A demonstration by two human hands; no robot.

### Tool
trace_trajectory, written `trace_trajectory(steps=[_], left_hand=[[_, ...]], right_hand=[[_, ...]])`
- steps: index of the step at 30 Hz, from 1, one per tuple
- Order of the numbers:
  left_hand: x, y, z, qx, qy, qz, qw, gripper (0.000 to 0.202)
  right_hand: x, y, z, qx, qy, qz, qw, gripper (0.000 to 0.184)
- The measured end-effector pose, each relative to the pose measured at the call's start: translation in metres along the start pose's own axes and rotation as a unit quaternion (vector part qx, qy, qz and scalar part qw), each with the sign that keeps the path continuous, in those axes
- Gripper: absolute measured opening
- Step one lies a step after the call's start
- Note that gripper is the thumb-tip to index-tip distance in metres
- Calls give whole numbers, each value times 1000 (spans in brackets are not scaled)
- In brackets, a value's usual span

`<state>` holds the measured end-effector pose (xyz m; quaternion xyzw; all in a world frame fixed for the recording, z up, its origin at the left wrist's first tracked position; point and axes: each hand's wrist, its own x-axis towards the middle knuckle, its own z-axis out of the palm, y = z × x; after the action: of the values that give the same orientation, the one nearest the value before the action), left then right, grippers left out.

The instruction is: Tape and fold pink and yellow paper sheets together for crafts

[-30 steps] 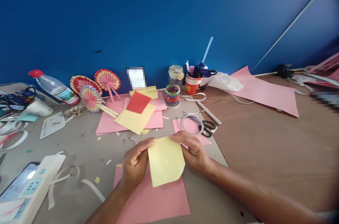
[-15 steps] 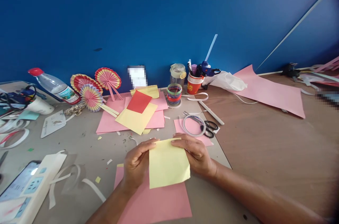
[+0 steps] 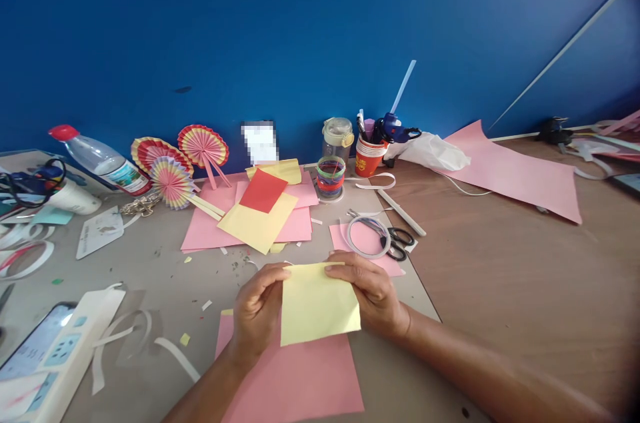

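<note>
A sheet of yellow paper (image 3: 320,306) is held up between both hands, above a pink sheet (image 3: 300,380) that lies at the desk's front. My left hand (image 3: 261,310) pinches its upper left corner, thumb on the near face. On the upper right edge, my right hand (image 3: 373,293) grips it the same way; the fingers behind the paper are hidden. Just beyond the right hand are black-handled scissors (image 3: 399,243) and a roll of tape (image 3: 369,238) on a small pink piece. Farther back, red paper (image 3: 263,190) overlaps another yellow sheet (image 3: 255,230) on stacked pink paper (image 3: 200,230).
Folded paper fans (image 3: 173,182) and a red-capped bottle (image 3: 107,160) stand at the back left. A jar (image 3: 338,136) and a red paper cup (image 3: 370,158) line the blue wall. A power strip (image 3: 65,356) and a phone (image 3: 37,340) occupy the left front.
The yellow paper has tipped, so its lower edge sits higher and it looks shorter. Both hands keep their hold and have hardly moved.
</note>
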<state>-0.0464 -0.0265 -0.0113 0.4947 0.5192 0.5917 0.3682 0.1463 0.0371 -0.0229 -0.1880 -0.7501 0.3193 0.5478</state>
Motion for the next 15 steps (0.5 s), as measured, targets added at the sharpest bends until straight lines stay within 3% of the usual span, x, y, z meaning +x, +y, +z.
trace_trajectory(steps=[6, 15], left_hand=[[0, -1, 0, -4, -15, 12, 1000, 8], [1, 6, 3, -21, -11, -24, 999, 14]], right_hand=[[0, 1, 0, -16, 5, -5, 1000, 38], [3, -1, 0, -9, 2, -9, 1000, 39]])
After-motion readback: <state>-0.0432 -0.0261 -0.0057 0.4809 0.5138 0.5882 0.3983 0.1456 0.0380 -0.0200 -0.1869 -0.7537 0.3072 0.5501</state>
